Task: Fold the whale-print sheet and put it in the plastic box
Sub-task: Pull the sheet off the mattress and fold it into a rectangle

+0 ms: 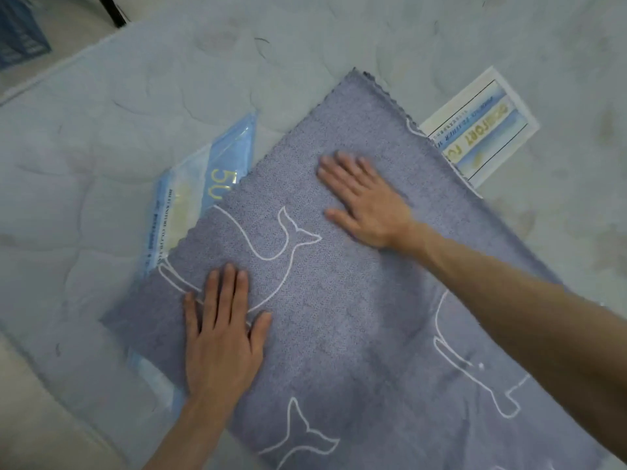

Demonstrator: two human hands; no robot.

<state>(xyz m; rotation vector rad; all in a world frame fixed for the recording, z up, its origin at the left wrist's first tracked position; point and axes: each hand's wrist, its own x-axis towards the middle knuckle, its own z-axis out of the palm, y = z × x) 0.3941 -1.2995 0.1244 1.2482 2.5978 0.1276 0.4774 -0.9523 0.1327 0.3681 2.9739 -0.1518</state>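
Fingers: left hand [222, 337] and right hand [368, 205] both lie flat, fingers straight and spread, pressing the whale-print sheet [339, 300], gripping nothing
Sheet: spread on the mattress [135, 96], filling the view from centre to 5 o'clock
Box: not identifiable in view
Risk: sliding palms could drag the cloth and bunch it, making a crooked fold; the plastic wrapper [203, 171] under its 9 o'clock edge could let it slip
Count: two hands, one sheet, one wrapper, one label [481, 130] at 2 o'clock, about five whale outlines, some partly cut off
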